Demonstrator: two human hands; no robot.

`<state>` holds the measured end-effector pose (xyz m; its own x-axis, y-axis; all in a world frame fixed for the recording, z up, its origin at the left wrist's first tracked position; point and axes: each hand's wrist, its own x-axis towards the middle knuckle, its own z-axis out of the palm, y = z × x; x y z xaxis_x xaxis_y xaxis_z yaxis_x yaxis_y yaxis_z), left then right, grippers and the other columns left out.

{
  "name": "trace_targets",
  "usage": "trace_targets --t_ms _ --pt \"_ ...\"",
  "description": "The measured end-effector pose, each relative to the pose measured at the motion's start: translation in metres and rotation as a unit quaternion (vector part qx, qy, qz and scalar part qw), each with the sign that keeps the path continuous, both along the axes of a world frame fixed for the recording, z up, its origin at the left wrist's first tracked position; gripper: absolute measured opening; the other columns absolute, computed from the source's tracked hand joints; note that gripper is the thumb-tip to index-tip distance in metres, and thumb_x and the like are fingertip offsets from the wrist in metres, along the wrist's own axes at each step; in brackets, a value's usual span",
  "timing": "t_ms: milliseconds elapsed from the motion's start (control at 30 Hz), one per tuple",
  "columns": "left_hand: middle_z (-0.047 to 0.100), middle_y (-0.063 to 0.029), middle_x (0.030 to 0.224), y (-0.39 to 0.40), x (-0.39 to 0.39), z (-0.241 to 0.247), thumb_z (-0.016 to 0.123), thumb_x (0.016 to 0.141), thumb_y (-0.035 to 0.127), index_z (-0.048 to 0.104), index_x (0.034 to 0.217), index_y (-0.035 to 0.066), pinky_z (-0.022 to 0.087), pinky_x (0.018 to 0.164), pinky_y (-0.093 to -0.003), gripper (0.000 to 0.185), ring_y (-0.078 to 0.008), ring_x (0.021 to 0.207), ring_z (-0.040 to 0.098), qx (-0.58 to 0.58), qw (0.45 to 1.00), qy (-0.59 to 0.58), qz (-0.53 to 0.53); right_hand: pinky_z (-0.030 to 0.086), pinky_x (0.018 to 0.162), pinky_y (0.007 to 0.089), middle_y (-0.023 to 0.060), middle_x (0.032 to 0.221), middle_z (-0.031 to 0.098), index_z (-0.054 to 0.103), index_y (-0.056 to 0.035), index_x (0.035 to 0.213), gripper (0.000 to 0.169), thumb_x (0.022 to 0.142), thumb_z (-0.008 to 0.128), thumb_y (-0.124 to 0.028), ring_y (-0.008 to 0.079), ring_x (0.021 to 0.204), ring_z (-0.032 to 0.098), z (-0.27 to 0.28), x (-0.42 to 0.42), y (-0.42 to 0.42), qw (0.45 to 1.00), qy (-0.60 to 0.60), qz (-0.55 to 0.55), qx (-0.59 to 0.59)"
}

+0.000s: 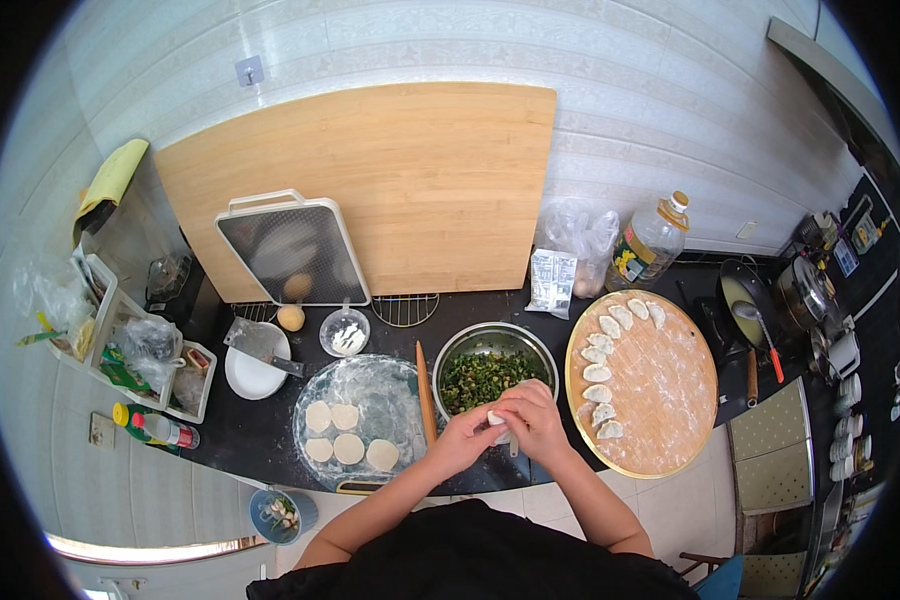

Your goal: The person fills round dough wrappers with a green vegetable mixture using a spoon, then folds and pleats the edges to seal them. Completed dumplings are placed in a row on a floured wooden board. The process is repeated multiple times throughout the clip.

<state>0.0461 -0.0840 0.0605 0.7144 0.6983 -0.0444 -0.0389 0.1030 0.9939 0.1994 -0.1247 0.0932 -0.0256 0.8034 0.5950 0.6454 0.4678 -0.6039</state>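
Observation:
My left hand (pixel 465 437) and my right hand (pixel 529 416) meet at the near edge of a metal bowl, both closed on a small white dumpling (pixel 496 417) that their fingers partly cover. Chopped green filling (pixel 480 375) lies in the metal bowl (pixel 552 367). To the left, several round dough wrappers (pixel 349 449) rest on a floured round board (pixel 397 375), with a wooden rolling pin (pixel 424 390) along its right side. On the right, a round wooden board (pixel 660 405) bears a curved row of folded dumplings (pixel 597 373).
A white bowl with a dough scraper (pixel 255 345), a small bowl of flour (pixel 344 332) and a dough ball (pixel 291 318) stand back left. A large wooden board (pixel 420 187) leans on the wall. An oil bottle (pixel 649 240) and a wok (pixel 742 300) are at the right.

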Motion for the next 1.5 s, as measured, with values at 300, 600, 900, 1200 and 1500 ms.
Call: trace_targets --t_ms 300,600,900,1200,1500 --pt "0.058 -0.0006 0.088 0.0 -0.001 -0.006 0.057 0.087 0.012 0.056 0.109 0.003 0.047 0.065 -0.0218 0.024 -0.0064 0.074 0.055 0.044 0.999 -0.001 0.001 0.039 0.084 0.0387 0.0072 0.09 0.059 0.062 -0.0047 0.082 0.01 0.072 0.064 -0.006 0.0276 0.088 0.054 0.006 0.001 0.0 0.998 -0.042 0.038 -0.006" --pt "0.061 -0.0033 0.099 -0.001 0.003 0.002 0.053 0.09 0.012 0.053 0.113 0.003 0.049 0.066 -0.0255 0.024 -0.011 0.082 0.059 -0.173 0.974 -0.106 0.098 0.042 0.082 0.0363 0.0119 0.092 0.057 0.057 -0.0018 0.093 0.015 0.084 0.05 -0.011 0.0294 0.089 0.055 0.008 -0.014 -0.004 0.971 0.196 -0.092 -0.097" --pt "0.06 -0.0054 0.106 0.003 0.006 0.003 0.05 0.092 0.019 0.053 0.112 0.006 0.046 0.076 -0.0291 0.024 -0.0141 0.093 0.057 -0.283 0.93 -0.185 0.145 0.043 0.064 0.0358 0.0122 0.073 0.058 0.058 -0.0013 0.083 0.022 0.089 0.048 -0.019 0.0292 0.07 0.057 -0.018 -0.018 -0.025 0.958 0.132 -0.023 -0.255" --pt "0.059 -0.0066 0.107 -0.002 0.01 0.002 0.051 0.091 0.013 0.052 0.111 0.004 0.046 0.078 -0.0304 0.022 -0.0151 0.095 0.056 -0.233 0.938 -0.217 0.135 0.042 0.063 0.0346 0.0109 0.07 0.055 0.057 -0.0014 0.077 0.018 0.087 0.051 -0.015 0.0274 0.066 0.054 -0.013 -0.016 -0.022 0.965 0.148 -0.019 -0.214" --pt "0.058 -0.0074 0.107 -0.002 0.008 0.006 0.053 0.089 0.01 0.053 0.112 0.003 0.047 0.083 -0.0329 0.024 -0.0174 0.097 0.057 -0.317 0.907 -0.233 0.149 0.041 0.063 0.0359 0.0118 0.073 0.055 0.057 -0.0025 0.079 0.015 0.085 0.054 -0.016 0.0289 0.069 0.054 -0.008 0.0 -0.02 0.976 0.099 0.032 -0.189"
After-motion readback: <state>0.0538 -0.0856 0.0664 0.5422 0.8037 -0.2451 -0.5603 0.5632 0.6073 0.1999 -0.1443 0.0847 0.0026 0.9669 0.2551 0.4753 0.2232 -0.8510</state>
